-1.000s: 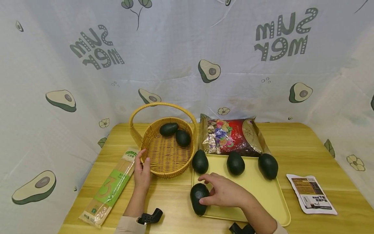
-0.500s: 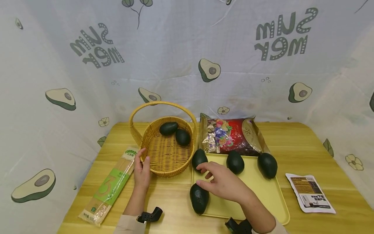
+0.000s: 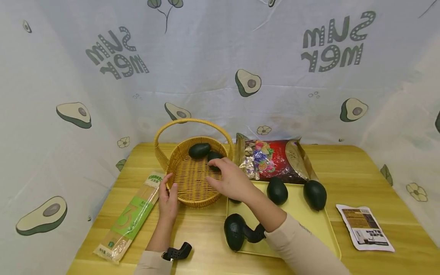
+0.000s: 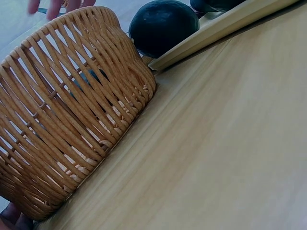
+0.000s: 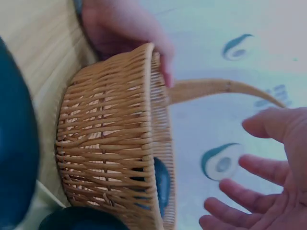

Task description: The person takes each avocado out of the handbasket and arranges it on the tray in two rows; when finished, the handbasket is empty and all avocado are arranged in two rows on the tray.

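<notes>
A yellow wicker basket (image 3: 195,187) with an arched handle stands on the table. In it lie two dark green avocados, one at the back (image 3: 199,151) and one (image 3: 214,156) partly behind my right hand. My left hand (image 3: 168,200) holds the basket's near left rim, thumb over the edge. Above the basket's right side hovers my right hand (image 3: 232,179), fingers spread and holding nothing. On the yellow tray (image 3: 302,225) are a front-left avocado (image 3: 235,232), a back-middle one (image 3: 277,191) and a back-right one (image 3: 314,194). Another avocado (image 3: 235,200) is mostly hidden by my right arm.
Left of the basket lies a noodle packet (image 3: 128,219). A shiny red bag (image 3: 275,160) sits behind the tray, and a small white-and-brown pouch (image 3: 365,227) lies to its right. A printed cloth (image 3: 213,68) hangs behind the wooden table (image 3: 343,164).
My right hand has moved from the front-left avocado up and leftward over the basket, with nothing in it. My left hand has stayed on the rim.
</notes>
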`<action>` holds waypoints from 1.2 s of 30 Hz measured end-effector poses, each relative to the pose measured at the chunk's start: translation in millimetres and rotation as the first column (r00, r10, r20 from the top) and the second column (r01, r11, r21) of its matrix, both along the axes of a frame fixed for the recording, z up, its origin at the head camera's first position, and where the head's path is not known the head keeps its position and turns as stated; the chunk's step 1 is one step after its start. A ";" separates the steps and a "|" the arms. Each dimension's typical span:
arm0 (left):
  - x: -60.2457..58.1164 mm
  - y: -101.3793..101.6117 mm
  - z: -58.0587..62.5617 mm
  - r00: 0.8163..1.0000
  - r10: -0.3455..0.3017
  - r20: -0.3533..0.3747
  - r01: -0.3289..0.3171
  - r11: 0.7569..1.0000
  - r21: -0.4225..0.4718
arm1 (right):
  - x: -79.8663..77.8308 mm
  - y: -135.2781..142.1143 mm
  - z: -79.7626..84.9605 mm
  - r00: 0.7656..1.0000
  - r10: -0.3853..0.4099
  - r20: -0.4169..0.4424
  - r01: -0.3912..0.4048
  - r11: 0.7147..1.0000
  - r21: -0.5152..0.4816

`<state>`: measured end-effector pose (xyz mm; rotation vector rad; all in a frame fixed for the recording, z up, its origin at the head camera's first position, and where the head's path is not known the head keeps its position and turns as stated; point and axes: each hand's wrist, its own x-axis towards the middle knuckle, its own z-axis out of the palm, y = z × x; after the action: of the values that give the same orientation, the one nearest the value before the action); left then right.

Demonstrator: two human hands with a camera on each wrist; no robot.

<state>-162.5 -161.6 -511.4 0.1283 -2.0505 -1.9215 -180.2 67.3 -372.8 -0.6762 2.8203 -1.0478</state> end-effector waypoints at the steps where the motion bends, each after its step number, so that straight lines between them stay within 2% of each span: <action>1: -0.1 -0.2 0.0 1.000 0.000 0.000 0.000 1.000 0.000 | -6.2 -4.7 -0.6 1.000 -0.004 0.009 0.004 1.000 -0.008; 7: -0.7 -0.2 0.0 1.000 0.003 -0.012 -0.003 1.000 -0.002 | -37.2 -25.2 -10.9 0.994 -0.051 0.094 0.055 0.997 -0.045; 14: 0.1 0.0 1.3 1.000 0.000 -0.006 0.000 1.000 0.016 | -56.8 -37.3 -23.7 0.978 -0.121 0.172 0.134 0.989 -0.064; 27: 0.1 0.0 -1.1 1.000 -0.007 0.001 0.007 1.000 0.013 | -71.3 -45.7 -33.3 0.934 -0.200 0.296 0.210 0.978 -0.003; 36: -1.0 -0.3 0.5 1.000 0.001 -0.005 0.000 1.000 0.010 | -73.9 -48.6 -39.4 0.931 -0.171 0.323 0.183 0.983 -0.005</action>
<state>-163.5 -161.9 -510.9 0.1259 -2.0376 -1.9299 -254.1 18.7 -412.2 -0.2255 2.6167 -1.1189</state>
